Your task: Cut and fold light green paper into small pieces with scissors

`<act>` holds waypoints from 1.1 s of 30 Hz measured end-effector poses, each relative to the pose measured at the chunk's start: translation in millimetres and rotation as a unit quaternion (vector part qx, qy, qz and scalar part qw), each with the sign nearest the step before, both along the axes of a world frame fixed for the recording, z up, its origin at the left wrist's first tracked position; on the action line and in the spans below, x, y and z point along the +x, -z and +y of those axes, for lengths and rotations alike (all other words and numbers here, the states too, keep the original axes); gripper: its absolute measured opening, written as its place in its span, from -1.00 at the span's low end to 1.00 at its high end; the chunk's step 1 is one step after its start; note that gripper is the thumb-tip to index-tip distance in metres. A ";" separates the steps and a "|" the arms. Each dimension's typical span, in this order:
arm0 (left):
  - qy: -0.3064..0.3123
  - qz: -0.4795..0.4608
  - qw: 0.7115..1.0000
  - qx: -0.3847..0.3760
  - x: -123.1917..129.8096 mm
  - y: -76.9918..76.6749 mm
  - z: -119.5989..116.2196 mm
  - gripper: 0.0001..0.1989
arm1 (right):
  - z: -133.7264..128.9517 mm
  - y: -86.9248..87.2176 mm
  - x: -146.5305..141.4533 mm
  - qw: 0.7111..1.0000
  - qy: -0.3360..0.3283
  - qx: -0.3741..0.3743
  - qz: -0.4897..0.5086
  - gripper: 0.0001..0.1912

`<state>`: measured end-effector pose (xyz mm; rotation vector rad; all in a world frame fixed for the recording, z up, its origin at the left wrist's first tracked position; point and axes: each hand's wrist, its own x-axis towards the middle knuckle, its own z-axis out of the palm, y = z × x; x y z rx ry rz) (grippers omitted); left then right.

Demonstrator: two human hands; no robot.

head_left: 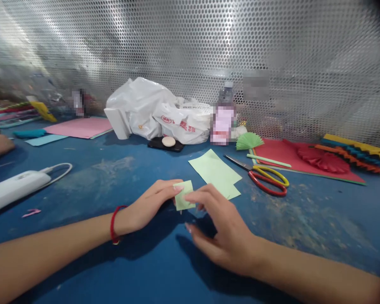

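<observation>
White power strip lies at far left on blue tabletop (114,274). Small light-green paper piece (184,202) is gripped by left hand (145,204); touched by fingers of right hand (226,230), thumb spread, hand not closed. Larger light-green paper sheets (213,171) lie behind; red-and-yellow-handled scissors (259,175) are placed right.

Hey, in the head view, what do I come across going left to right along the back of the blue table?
Pink paper, white plastic bags, bottle, green paper fan, red pleated paper.
</observation>
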<state>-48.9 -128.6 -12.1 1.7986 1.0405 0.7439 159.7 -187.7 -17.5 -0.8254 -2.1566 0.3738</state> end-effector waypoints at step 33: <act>0.020 -0.017 0.998 -0.056 9.9 -2.8 -10.0 -0.71 | 15.0 6.5 0.3 0.962 0.102 -0.193 0.165 -0.84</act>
